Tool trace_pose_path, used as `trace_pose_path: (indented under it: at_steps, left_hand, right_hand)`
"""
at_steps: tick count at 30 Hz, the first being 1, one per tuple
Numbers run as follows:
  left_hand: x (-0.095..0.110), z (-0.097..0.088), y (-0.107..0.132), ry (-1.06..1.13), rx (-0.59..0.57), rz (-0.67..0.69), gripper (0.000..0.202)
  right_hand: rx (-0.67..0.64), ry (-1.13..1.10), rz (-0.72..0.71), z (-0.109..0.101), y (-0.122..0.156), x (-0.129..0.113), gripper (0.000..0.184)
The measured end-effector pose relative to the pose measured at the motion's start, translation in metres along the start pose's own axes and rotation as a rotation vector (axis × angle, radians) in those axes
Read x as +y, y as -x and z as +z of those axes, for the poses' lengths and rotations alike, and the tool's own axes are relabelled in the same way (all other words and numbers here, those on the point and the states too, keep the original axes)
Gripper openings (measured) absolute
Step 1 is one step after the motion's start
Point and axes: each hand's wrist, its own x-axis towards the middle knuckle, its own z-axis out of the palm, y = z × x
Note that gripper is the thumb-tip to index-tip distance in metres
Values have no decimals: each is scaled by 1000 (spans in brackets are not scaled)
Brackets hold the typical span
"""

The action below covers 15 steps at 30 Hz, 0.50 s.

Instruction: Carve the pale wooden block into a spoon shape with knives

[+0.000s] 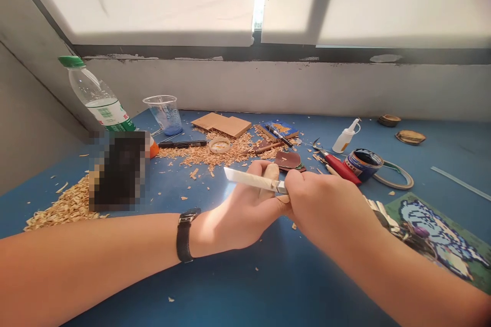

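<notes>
In the middle of the view my left hand, with a black watch on the wrist, is closed around a small pale piece of wood. My right hand grips a carving knife whose flat, shiny blade points left. That blade lies across the front of the wood piece; I cannot tell whether its edge touches. My left thumb reaches to the right fist, near the base of the blade. The knife's handle is hidden inside my right fist, and my left fingers cover part of the wood.
Wood shavings spread behind my hands, with a heap at left. A bottle, plastic cup and blurred dark object stand left. At right are a glue bottle, open tin, tape roll and painted board.
</notes>
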Motion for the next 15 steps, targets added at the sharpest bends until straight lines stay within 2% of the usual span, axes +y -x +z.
trace_pose_path:
  at_steps: [3, 5, 7, 11, 15]
  left_hand:
    - [-3, 3, 0, 25, -7, -32, 21]
    - [-5, 2, 1, 22, 27, -16, 24]
    - [-6, 0, 1, -15, 60, 2, 27]
    - [-3, -5, -1, -168, 26, 15, 28]
    - [8, -3, 1, -269, -70, 78, 24]
  right_hand:
    - [-24, 25, 102, 1, 5, -9, 12]
    - [-47, 18, 159, 3, 7, -12, 13]
    - [-56, -10, 163, 4, 7, -11, 13]
    - [-64, -93, -7, 4, -1, -1, 12]
    - [-172, -125, -213, -1, -7, 10, 15]
